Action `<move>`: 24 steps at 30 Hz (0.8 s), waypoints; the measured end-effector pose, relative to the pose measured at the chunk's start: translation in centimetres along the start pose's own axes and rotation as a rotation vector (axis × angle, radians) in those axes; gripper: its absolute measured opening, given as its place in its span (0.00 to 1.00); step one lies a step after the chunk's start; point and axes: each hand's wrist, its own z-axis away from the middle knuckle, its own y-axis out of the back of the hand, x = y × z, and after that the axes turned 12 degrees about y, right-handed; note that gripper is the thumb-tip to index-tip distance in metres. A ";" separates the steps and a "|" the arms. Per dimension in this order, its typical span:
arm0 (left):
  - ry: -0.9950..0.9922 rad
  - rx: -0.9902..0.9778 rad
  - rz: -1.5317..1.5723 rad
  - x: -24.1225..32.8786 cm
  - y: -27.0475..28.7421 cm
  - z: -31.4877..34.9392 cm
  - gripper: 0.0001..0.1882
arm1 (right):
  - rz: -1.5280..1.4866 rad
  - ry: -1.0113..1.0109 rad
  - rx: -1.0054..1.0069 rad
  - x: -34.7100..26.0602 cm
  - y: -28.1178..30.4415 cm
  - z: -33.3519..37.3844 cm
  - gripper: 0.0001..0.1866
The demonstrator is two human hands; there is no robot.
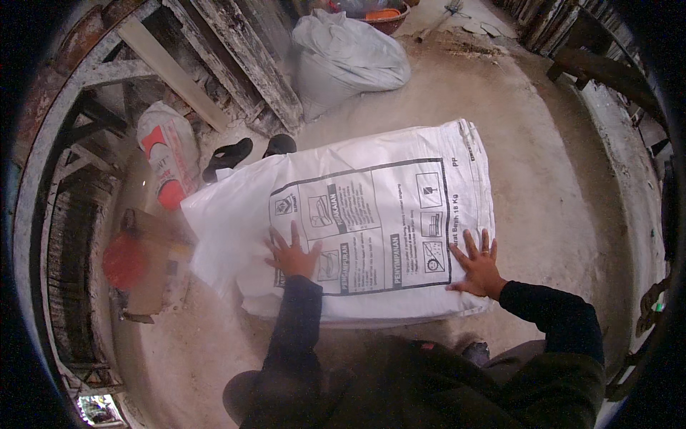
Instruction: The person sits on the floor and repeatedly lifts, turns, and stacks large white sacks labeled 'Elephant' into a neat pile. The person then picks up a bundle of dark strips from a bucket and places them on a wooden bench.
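A large white woven sack (386,207) with black printing and pictograms lies flat on the floor before me, perhaps on top of more sacks, which I cannot tell. Its loose, thinner end spreads out to the left, and a folded edge runs along its right side. My left hand (294,256) rests flat with spread fingers on the printed face, left of its middle. Near the sack's right end, my right hand (479,268) also lies flat, fingers apart, with a ring on one finger. Neither hand grips anything.
A full pale sack (346,61) slumps at the back beside a basin (386,18). Black sandals (229,159) lie past the sack's far left corner. A red-and-white bag (168,150), a cardboard piece (150,261) with a round red thing (123,261), and wooden frames (171,71) stand left.
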 end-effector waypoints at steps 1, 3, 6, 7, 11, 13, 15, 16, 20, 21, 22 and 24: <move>0.000 -0.002 -0.002 0.2 -0.1 -0.1 0.43 | -0.007 -0.001 -0.001 0.2 -0.1 -0.1 0.51; -0.003 -0.007 -0.006 0.6 -0.3 -0.2 0.44 | -0.016 -0.014 -0.014 0.4 -0.7 -0.2 0.51; 0.015 -0.025 -0.026 0.8 -0.6 -0.4 0.44 | -0.002 -0.006 -0.022 0.9 -1.5 -0.5 0.52; 0.016 -0.026 -0.030 0.8 -0.6 -0.5 0.44 | -0.002 -0.009 -0.025 1.0 -1.5 -0.5 0.52; 0.004 -0.004 -0.047 0.9 -0.8 -0.3 0.44 | 0.002 -0.013 -0.039 1.0 -1.6 -0.4 0.52; -0.005 -0.033 -0.014 1.0 -0.2 -0.2 0.44 | 0.003 -0.015 -0.052 0.9 -1.5 -0.4 0.53; -0.013 -0.115 0.061 1.0 0.9 -0.1 0.44 | 0.001 -0.022 -0.072 0.8 -1.3 -0.2 0.53; -0.016 -0.126 0.096 0.8 1.5 -0.1 0.43 | -0.003 -0.018 -0.074 0.7 -0.9 -0.3 0.53; -0.056 -0.137 0.198 -0.2 2.2 0.2 0.43 | -0.021 0.021 -0.089 0.6 -0.4 -0.1 0.53; -0.070 -0.132 0.215 -0.5 2.3 0.2 0.43 | -0.046 0.033 -0.094 0.8 -0.3 0.0 0.53; -0.072 -0.129 0.216 -0.7 2.8 0.5 0.43 | -0.078 0.043 -0.104 0.7 -0.2 0.1 0.53; -0.076 -0.125 0.219 -0.7 4.1 0.9 0.43 | -0.064 0.029 -0.146 0.5 0.4 0.2 0.53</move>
